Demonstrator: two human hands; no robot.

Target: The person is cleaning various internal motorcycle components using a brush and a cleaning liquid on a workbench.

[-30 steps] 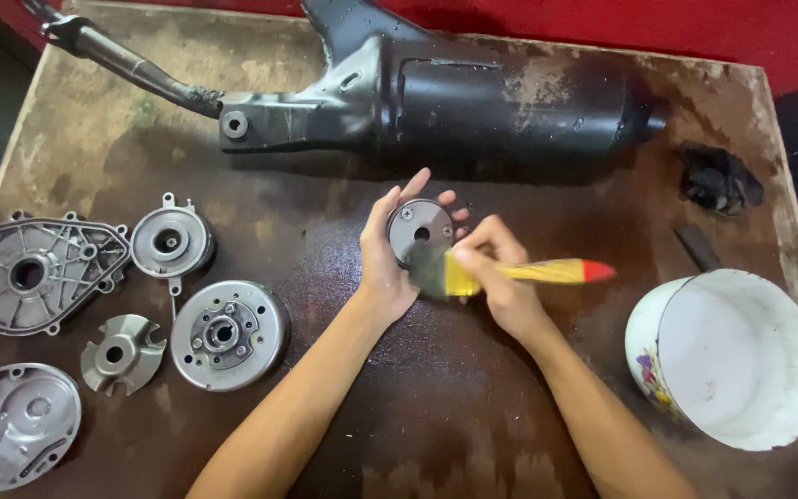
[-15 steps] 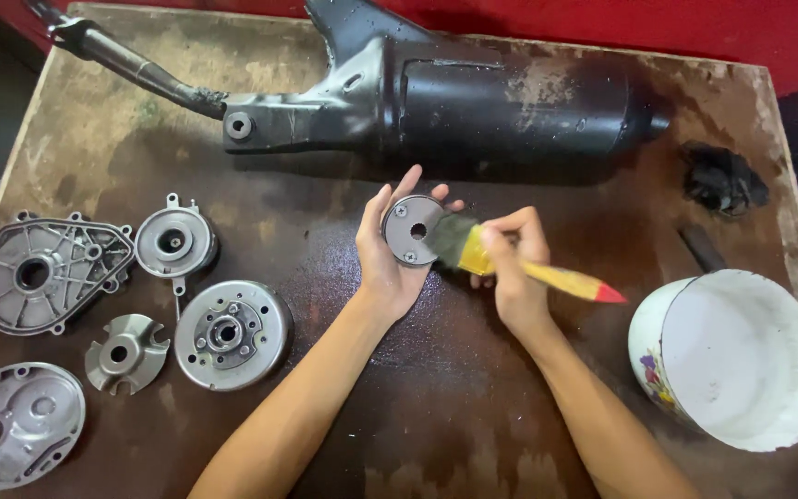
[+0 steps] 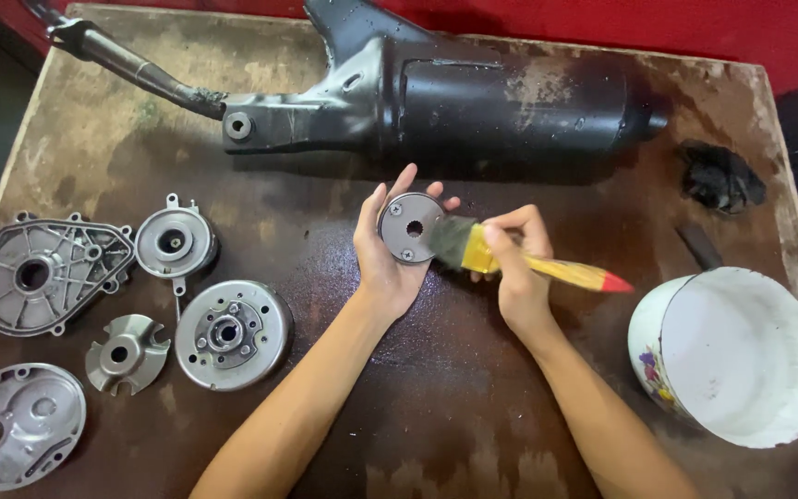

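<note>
My left hand (image 3: 382, 263) holds a small round metal disc (image 3: 409, 227) with a centre hole, upright in its fingers above the table. My right hand (image 3: 515, 270) grips a paintbrush (image 3: 547, 268) with a yellow handle and red tip. The dark bristles (image 3: 451, 241) lie against the right edge of the disc. Both hands hover over the middle of the stained brown table (image 3: 473, 407), just in front of a long black exhaust muffler (image 3: 473, 97).
Grey metal engine parts lie at the left: a ribbed cover (image 3: 43, 273), a round housing (image 3: 175, 243), a flywheel (image 3: 231, 334), a small fan piece (image 3: 126, 353) and another cover (image 3: 13, 436). A white enamel bowl (image 3: 741, 356) stands right; a black rag (image 3: 719, 176) far right.
The brush has swung from pointing level to the right, down across the disc, with its bristles now against the disc's right edge. The left hand keeps the disc in nearly the same place.
</note>
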